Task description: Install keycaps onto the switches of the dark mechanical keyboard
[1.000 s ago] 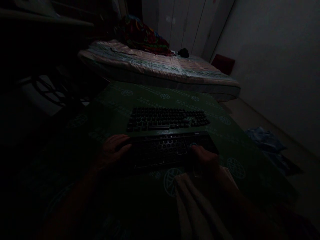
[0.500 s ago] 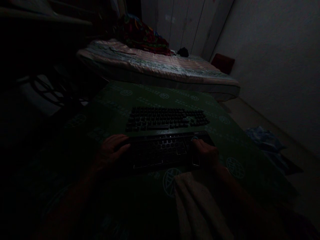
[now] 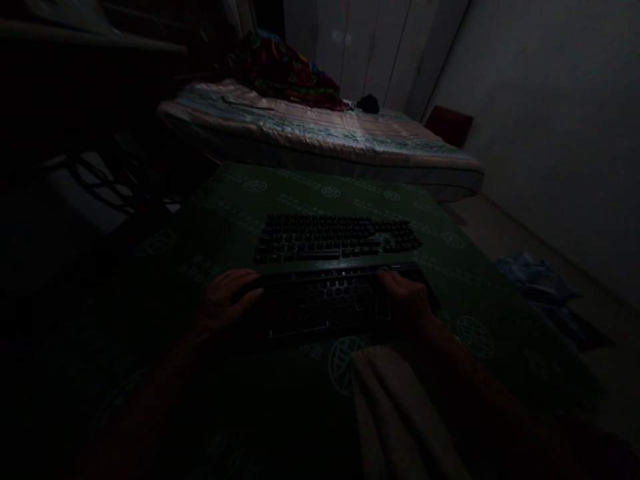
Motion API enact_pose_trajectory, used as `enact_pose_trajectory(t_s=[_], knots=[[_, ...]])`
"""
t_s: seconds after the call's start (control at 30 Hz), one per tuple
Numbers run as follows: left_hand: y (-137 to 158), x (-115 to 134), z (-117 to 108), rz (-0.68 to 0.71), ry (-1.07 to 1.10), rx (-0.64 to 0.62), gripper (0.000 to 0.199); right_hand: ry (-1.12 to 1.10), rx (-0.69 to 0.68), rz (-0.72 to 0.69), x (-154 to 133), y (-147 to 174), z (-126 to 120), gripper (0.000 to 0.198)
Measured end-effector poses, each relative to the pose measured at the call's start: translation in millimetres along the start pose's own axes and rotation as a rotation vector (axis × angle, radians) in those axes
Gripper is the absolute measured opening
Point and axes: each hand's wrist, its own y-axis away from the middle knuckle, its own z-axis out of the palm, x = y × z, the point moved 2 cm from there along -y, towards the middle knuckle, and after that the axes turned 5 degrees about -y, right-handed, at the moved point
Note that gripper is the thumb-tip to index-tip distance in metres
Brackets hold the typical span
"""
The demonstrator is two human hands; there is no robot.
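Dimly lit keyboard casing [image 3: 320,300], right hand [image 3: 406,295] atop, keycap rows [image 3: 327,237] beyond

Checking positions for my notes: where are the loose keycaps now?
In the head view, the loose keycaps lie just right of centre on the table, between the keyboard base and the bed.

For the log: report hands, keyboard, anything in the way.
Left hand at keyboard, left end; right hand over its right part. Keycaps laid out beyond. Cloth near side, not covering keyboard.
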Motion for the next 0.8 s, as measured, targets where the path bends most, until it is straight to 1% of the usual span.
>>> enact_pose_trajectory(t_s=[0.07,0.1,0.23,0.37,0.5,0.67,0.8], knots=[[1,1,-1,-0.001,-0.012,-0.010,0.075,0.007,-0.036,0.074,1,-1,-1,0.017],[1,1,-1,-0.001,-0.017,-0.014,0.075,0.002,-0.055,0.082,0,-2,-1,0.018],[0,3,-2,-0.017,-0.011,-0.016,0.078,-0.022,-0.104,0.026,-8,-6,-2,0.021],[0,4,-1,-0.017,0.001,-0.009,0.077,-0.019,-0.091,0.080,-9,-8,-4,0.017],[0,4,-2,-0.013,-0.003,-0.003,0.074,-0.049,-0.097,0.022,-13,-9,-3,0.020],[-1,5,-3,-0.010,-0.001,-0.007,0.073,-0.025,-0.119,0.077,-15,-12,-1,0.019],[-1,3,-2,-0.001,-0.007,-0.008,0.072,-0.040,-0.110,0.044,-14,-11,-3,0.020]])
